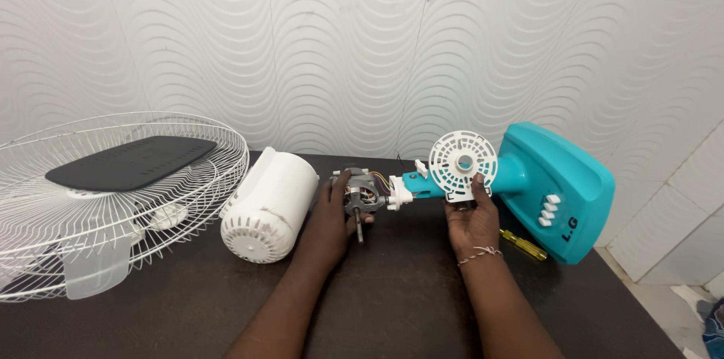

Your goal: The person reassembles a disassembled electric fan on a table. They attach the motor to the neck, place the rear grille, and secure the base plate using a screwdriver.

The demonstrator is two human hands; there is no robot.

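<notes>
On the counter [392, 306], the wire guard [113, 200] lies far left with a flat pad [128, 163] resting on it. Just right of it sits the motor cover [268, 204]. The motor [362, 194] lies right of the cover, in the left hand [328, 227]. Further right stands the fan base [562, 189], the round plate [463, 165] before it, above the right hand [471, 219]. A screwdriver [524, 244] lies between that hand and the base.

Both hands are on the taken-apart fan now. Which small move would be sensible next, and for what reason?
Probably lay the white round plate down on the table, so the right hand is free. The left hand holds the bare motor, whose wires run to the teal neck. The yellow-handled screwdriver lies just right of the right hand.
</notes>
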